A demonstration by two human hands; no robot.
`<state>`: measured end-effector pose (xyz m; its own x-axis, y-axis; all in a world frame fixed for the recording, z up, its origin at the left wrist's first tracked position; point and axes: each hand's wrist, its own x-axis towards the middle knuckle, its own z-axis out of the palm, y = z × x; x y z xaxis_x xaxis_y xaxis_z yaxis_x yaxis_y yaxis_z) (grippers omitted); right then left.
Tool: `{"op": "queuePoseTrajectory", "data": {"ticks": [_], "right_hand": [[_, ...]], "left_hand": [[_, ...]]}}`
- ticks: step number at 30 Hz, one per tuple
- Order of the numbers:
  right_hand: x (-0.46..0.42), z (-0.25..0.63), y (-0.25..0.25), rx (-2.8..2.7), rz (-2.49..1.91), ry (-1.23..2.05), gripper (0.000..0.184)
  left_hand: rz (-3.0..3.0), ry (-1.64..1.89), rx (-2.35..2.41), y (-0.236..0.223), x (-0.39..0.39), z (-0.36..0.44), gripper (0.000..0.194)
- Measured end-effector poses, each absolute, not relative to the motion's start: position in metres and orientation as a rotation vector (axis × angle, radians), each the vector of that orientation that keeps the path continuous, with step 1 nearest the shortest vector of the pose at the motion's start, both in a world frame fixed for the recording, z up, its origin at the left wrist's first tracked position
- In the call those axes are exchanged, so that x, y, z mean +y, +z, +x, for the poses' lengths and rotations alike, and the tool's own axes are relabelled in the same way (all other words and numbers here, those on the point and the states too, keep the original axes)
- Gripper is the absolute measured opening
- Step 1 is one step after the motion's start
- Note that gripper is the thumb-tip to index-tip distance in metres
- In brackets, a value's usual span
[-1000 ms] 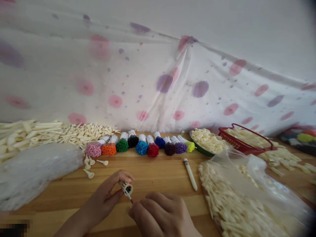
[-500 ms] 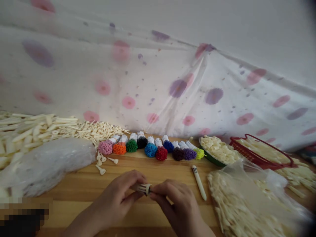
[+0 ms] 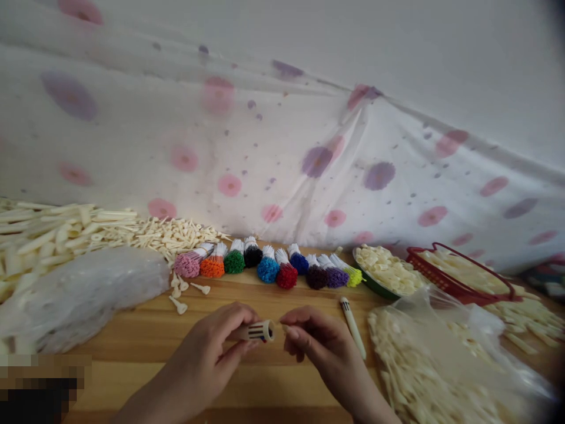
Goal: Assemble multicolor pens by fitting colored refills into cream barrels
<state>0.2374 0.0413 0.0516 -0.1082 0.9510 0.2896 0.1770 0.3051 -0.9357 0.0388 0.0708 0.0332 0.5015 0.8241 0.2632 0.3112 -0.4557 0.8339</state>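
My left hand [image 3: 220, 344] is closed around a cream multicolour pen barrel [image 3: 258, 331]. Dark slots run along the barrel, and its round open end faces right. Small blue and red bits show at its lower edge. My right hand [image 3: 311, 341] is just right of that opening, thumb and forefinger pinched at a small pale thing that I cannot make out. A gap separates the two hands. Beyond the right hand, a cream multicolour pen [image 3: 353, 330] lies on the wooden table [image 3: 163, 338].
Bundles of coloured refills, such as a red bundle [image 3: 286, 274], line the back. At left are piled cream barrels [image 3: 53, 238], small cream parts [image 3: 176, 234] and a clear plastic bag [image 3: 106, 288]. At right are a filled green bowl [image 3: 382, 288], a red basket [image 3: 445, 277] and a bag of parts [image 3: 432, 359].
My right hand has drawn back from the barrel's mouth, leaving a gap. The barrel has turned so that its open end shows more. The view has shifted slightly.
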Motion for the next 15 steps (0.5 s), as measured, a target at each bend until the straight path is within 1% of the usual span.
{"op": "queuePoseTrajectory", "data": {"ticks": [10, 15], "right_hand": [[0.037, 0.236, 0.059, -1.823, -1.087, 0.633, 0.017], [0.036, 0.237, 0.063, -1.921, -1.07, 0.439, 0.017]], "left_hand": [[1.739, 0.729, 0.845, 0.037, 0.067, 0.042, 0.014], [1.763, 0.683, 0.886, 0.037, 0.067, 0.042, 0.014]]}}
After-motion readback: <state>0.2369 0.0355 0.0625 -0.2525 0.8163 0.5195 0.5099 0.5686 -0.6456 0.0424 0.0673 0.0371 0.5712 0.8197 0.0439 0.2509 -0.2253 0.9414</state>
